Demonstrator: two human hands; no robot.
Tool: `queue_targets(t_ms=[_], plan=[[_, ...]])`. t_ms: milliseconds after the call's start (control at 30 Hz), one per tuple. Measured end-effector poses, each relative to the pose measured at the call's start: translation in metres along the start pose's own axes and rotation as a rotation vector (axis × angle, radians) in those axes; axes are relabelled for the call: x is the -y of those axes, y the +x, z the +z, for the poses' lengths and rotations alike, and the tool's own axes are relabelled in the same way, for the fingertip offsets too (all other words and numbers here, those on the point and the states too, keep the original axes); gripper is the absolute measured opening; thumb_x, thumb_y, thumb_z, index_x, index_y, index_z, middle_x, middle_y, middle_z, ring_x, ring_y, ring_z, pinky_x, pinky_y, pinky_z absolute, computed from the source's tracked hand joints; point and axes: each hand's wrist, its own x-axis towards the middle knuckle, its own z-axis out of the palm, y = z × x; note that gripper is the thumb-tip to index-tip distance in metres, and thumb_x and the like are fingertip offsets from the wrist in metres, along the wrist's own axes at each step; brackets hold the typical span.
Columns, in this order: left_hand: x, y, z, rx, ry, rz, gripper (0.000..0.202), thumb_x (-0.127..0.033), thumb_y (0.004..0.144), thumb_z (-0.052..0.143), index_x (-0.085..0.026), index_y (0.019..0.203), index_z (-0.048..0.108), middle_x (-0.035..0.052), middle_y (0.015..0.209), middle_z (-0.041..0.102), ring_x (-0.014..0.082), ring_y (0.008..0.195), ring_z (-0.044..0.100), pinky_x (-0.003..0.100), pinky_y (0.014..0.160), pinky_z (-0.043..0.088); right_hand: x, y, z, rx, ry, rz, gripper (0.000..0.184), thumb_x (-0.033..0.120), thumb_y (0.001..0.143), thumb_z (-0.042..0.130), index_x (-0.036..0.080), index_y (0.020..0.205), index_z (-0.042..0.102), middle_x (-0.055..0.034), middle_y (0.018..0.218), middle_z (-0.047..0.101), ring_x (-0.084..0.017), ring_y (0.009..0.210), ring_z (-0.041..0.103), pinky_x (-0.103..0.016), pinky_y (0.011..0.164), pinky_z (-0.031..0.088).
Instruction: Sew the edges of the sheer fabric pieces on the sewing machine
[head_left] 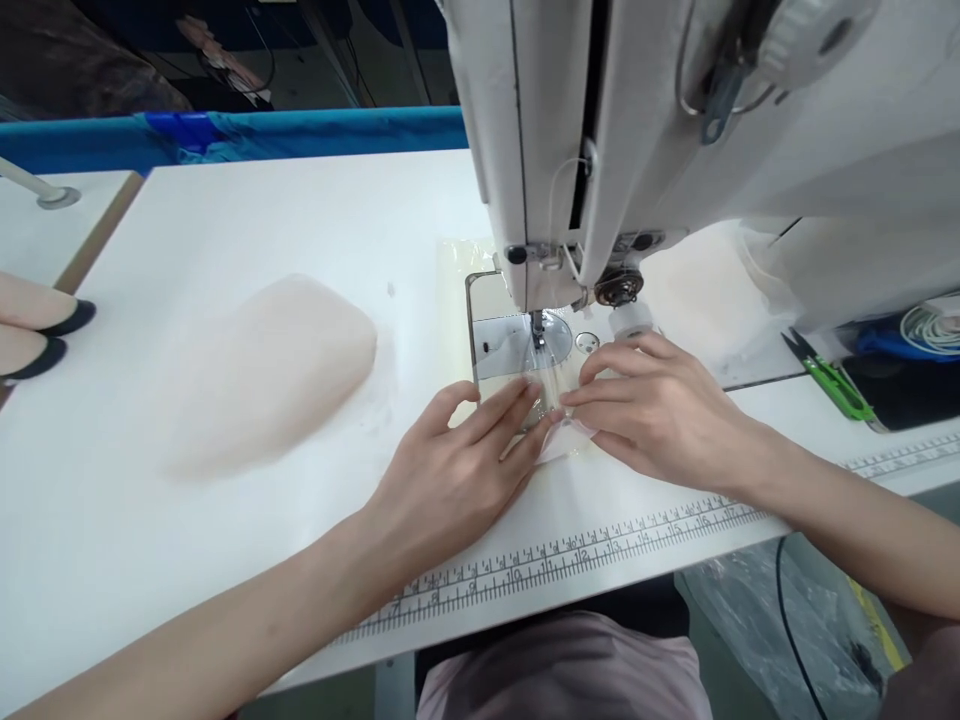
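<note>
My left hand (461, 460) lies flat in front of the sewing machine's presser foot (537, 330), fingers stretched out over a thin sheer piece of fabric (574, 432). To its right, my right hand (652, 410) has thumb and fingers pinched together at that fabric's edge, close to the left fingertips. The fabric runs toward the foot over the metal needle plate (499, 335). It is nearly see-through, so its outline is hard to make out. The sewing machine (555, 150) rises above both hands.
Pale sheer fabric (285, 370) lies on the white table at left, with more pale fabric (705, 290) under the machine arm. Green thread snips (832, 380) rest at right near a dark tray (915, 390). A printed ruler (562, 555) follows the front edge. Black-tipped beige objects (45, 325) protrude from the left.
</note>
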Motion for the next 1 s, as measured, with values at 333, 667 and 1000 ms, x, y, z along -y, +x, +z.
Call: queue_targets(t_ms=[333, 667, 1000], plan=[[0.007, 0.004, 0.007, -0.027, -0.052, -0.038, 0.026, -0.019, 0.097, 0.05, -0.015, 0.118, 0.063, 0.0131, 0.125, 0.065, 0.0239, 0.114, 0.064, 0.048, 0.097, 0.044, -0.003, 0.0, 0.005, -0.031, -0.002, 0.03, 0.02, 0.012, 0.089, 0.057, 0.017, 0.08, 0.073, 0.0016, 0.088, 0.077, -0.018, 0.089, 0.064, -0.035, 0.075, 0.039], [0.029, 0.011, 0.021, -0.06, -0.073, -0.066, 0.027, -0.021, 0.097, 0.048, -0.016, 0.12, 0.062, 0.0121, 0.123, 0.067, 0.0241, 0.115, 0.064, 0.05, 0.104, 0.04, -0.016, 0.004, 0.024, -0.164, -0.073, 0.053, 0.021, 0.009, 0.09, 0.053, 0.018, 0.088, 0.072, 0.0021, 0.092, 0.077, -0.017, 0.09, 0.066, -0.034, 0.077, 0.041], [0.038, 0.017, 0.027, -0.083, -0.158, -0.141, 0.029, -0.021, 0.095, 0.048, -0.019, 0.121, 0.063, 0.0103, 0.119, 0.069, 0.0244, 0.111, 0.064, 0.053, 0.105, 0.039, -0.025, 0.007, 0.035, -0.2, -0.103, 0.063, 0.02, 0.015, 0.092, 0.054, 0.02, 0.088, 0.073, 0.0002, 0.093, 0.076, -0.017, 0.085, 0.065, -0.034, 0.079, 0.041]])
